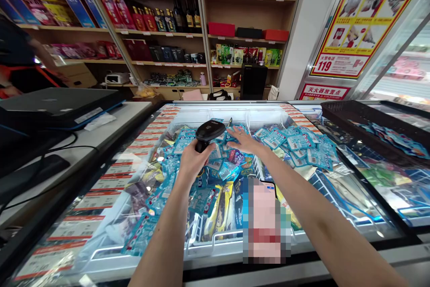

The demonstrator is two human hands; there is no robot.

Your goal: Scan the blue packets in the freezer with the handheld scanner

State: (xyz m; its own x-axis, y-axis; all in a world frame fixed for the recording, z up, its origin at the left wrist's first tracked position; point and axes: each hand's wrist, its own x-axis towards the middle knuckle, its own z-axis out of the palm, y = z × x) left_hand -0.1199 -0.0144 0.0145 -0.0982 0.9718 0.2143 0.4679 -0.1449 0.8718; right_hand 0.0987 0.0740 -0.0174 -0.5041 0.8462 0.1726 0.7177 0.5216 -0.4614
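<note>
Left hand [196, 161] in clenched grip around barcode scanner [210, 130], right hand [242, 140] released, fingers splayed on blue packets [289, 141], both over middle of chest freezer [215, 114].

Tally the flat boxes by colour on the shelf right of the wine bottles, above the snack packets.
Red boxes: 2
Black boxes: 1
Total: 3
</note>
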